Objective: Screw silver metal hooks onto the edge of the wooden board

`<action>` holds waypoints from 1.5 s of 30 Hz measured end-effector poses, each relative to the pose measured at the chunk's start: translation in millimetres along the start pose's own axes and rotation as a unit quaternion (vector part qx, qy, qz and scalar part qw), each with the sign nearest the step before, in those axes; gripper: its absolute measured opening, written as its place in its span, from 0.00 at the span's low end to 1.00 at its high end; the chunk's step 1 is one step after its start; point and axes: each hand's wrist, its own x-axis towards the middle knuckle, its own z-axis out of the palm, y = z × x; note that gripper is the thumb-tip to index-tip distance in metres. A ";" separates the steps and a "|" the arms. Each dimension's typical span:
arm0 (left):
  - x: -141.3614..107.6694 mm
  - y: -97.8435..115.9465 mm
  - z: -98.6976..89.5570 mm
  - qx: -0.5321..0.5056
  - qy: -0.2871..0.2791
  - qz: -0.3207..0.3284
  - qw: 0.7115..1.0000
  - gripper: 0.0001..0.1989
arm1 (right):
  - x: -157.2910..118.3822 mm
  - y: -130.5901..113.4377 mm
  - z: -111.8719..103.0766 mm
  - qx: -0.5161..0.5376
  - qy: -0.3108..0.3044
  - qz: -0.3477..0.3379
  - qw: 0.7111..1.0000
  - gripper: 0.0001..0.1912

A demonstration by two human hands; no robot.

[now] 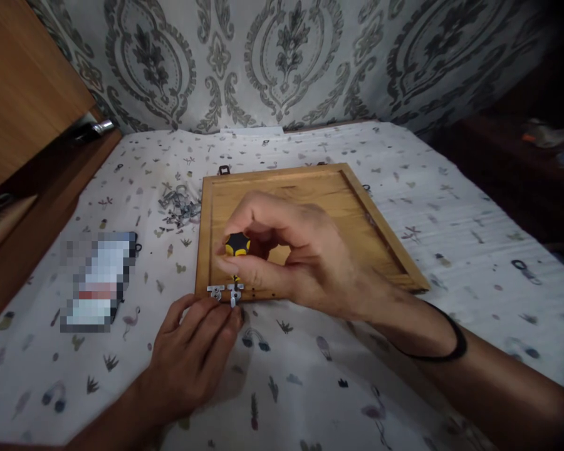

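A framed wooden panel, like a small cabinet door, lies flat on a patterned white cloth. My right hand is closed around the yellow-and-black handle of a screwdriver, held upright over the panel's near left corner. Its tip comes down on a metal hinge plate at the near edge. Just left of that plate sits a second metal hinge plate. My left hand is at the same edge, fingers bent and together, fingertips against the lower end of the first plate. Its thumb is hidden.
A pile of loose metal hardware lies left of the panel. Further left is a blurred-out phone-like object. Wooden furniture borders the left side, and patterned fabric rises behind. Dark clips show at the panel's far edge.
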 end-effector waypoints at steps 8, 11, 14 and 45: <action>-2.6 -0.6 1.5 0.005 0.002 0.001 1.000 0.07 | 2.5 1.4 -10.1 0.104 -0.072 0.028 0.992 0.09; -1.8 -0.2 1.8 0.005 0.005 0.002 1.000 0.07 | 2.6 6.2 -5.3 0.088 -0.014 0.022 0.996 0.04; -1.0 0.3 1.5 0.002 0.005 0.005 1.000 0.06 | 3.8 6.6 -0.7 0.023 0.026 -0.010 0.999 0.08; -1.1 -1.2 3.7 0.001 0.018 -0.012 1.000 0.06 | 1.0 3.5 -6.7 0.135 -0.077 0.043 0.987 0.09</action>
